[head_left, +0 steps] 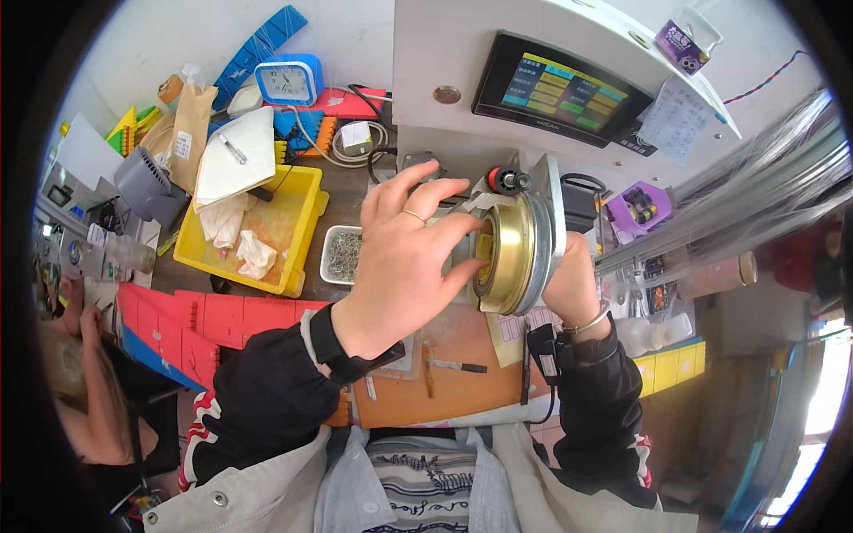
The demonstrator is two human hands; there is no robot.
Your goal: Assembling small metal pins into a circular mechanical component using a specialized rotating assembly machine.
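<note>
A round brass-coloured metal drum [505, 258] with a grey rim is mounted on an upright metal plate [553, 204] in front of the machine. My left hand [410, 253] is raised at the drum's left face, fingers apart. Its thumb and forefinger tips are at the drum's edge, with a gap between them; nothing is plainly held. On the other side of the plate is my right hand [573, 282], its fingers hidden behind the plate and drum. A red-and-black round knob [508, 180] sits just above the drum.
A touch screen [562, 91] is on the machine behind. At left are a yellow bin [306, 222] with crumpled cloths, a white tray [336, 282] of small metal parts, and red racks [240, 318]. A marker-like pen [460, 365] lies on the brown mat [462, 400]. Another person's arm [93, 382] shows far left.
</note>
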